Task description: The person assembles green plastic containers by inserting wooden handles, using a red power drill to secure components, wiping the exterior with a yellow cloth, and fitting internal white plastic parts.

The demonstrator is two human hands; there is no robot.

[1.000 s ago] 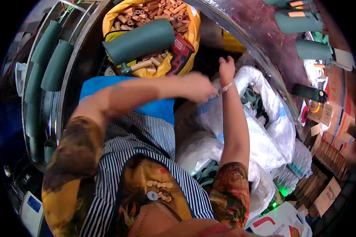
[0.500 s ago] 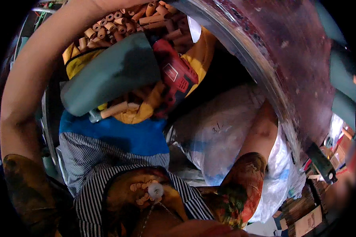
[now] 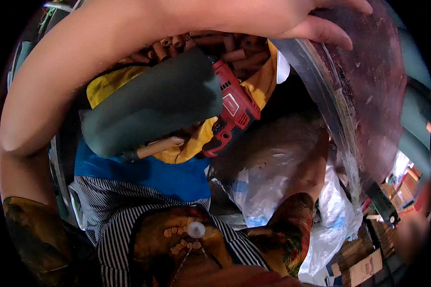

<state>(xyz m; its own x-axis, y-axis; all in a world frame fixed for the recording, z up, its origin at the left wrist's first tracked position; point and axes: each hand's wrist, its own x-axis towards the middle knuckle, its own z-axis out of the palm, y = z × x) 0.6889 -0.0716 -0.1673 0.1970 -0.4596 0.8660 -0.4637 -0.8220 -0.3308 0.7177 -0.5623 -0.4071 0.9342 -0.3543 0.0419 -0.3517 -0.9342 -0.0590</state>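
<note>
My left arm arcs across the top, and my left hand (image 3: 292, 19) reaches over the edge of the worn brown surface (image 3: 373, 91) with its fingers apart. Nothing shows in it, though the upper rim cuts off part of the hand. My right forearm (image 3: 313, 167) rises into shadow by that edge; the right hand is hidden. Below my left arm, a dark green roll (image 3: 153, 100) lies over a yellow bag (image 3: 191, 148) of short brown tubes (image 3: 246, 62). Beside the roll rests a red power tool (image 3: 234, 103). A wooden-handled tool (image 3: 158, 147) lies below the roll, its head shadowed.
Blue cloth (image 3: 139, 170) and striped fabric cover my lap. A white plastic sack (image 3: 268, 191) bulges beside my right arm. A clear strip (image 3: 337, 124) runs along the brown surface's curved edge. Green rolls (image 3: 416, 129) and cardboard pieces (image 3: 366, 268) are at the far right.
My left hand has come into view, moving right across the top and over the brown surface. The view has shifted a little, so the bag, roll and power tool sit lower and further right.
</note>
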